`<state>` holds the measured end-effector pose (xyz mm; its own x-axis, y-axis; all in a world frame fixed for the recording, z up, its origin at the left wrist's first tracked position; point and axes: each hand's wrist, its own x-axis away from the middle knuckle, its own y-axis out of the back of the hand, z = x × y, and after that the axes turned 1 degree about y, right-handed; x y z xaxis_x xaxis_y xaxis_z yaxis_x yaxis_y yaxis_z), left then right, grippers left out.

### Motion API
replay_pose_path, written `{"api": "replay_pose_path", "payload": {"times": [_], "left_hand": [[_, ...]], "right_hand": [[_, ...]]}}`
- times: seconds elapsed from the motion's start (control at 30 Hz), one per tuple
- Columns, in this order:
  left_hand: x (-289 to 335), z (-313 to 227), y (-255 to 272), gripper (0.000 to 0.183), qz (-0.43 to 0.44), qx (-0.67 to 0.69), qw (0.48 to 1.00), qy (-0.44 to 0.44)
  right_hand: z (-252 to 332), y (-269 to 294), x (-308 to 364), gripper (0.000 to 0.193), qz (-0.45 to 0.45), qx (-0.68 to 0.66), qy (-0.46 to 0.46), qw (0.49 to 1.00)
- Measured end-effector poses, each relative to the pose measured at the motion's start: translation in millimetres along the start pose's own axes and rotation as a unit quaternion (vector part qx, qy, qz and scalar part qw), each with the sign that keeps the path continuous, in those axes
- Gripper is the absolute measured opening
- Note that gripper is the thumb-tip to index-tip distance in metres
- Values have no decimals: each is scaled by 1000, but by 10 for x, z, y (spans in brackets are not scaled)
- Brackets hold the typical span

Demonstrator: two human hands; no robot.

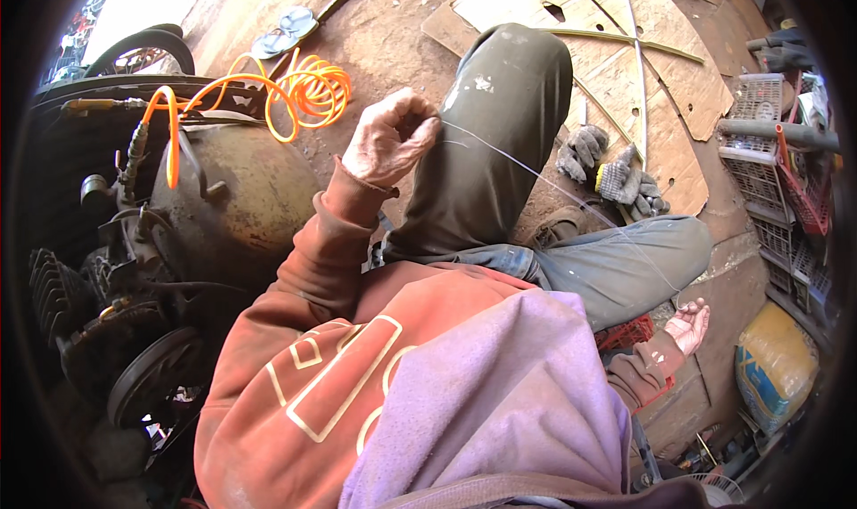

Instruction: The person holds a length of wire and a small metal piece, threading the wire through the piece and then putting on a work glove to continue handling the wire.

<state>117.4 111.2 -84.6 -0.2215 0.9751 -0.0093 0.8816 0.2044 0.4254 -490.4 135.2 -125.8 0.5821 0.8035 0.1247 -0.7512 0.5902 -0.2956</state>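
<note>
A thin pale thread (536, 171) runs from my left hand across my lap to my right hand, looking nearly straight over the left knee. My left hand (393, 138) is raised beside the left thigh, its fingers curled in a pinch on one end, with a short loose tail by the fingertips. Out past my right knee, my right hand (687, 328) is turned palm up with curled fingers at the thread's other end. Two grey work gloves, one crumpled (582, 154) and one with a yellow patch (629, 186), lie beyond my lap.
An air compressor tank (237, 192) stands close on my left, with a coiled orange hose (317, 89) above it. Flip-flops (284, 31) and cardboard (678, 152) with long thin strips lie ahead. Stacked plastic crates (759, 165) and a yellow-blue sack (777, 362) line the right.
</note>
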Motion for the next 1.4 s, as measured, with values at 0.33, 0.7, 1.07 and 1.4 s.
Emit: {"api": "replay_pose_path", "payload": {"times": [0.33, 0.7, 1.07, 1.4], "left_hand": [[191, 288, 18, 7, -33, 118, 989, 87], [199, 373, -40, 6, -14, 159, 981, 109], [128, 383, -71, 6, -14, 122, 988, 98], [43, 297, -90, 5, -17, 93, 993, 77]], "right_hand": [[17, -17, 27, 17, -62, 25, 9, 998], [37, 27, -26, 22, -58, 8, 12, 998], [49, 73, -47, 25, -85, 5, 29, 996], [37, 137, -110, 26, -105, 19, 56, 993]]}}
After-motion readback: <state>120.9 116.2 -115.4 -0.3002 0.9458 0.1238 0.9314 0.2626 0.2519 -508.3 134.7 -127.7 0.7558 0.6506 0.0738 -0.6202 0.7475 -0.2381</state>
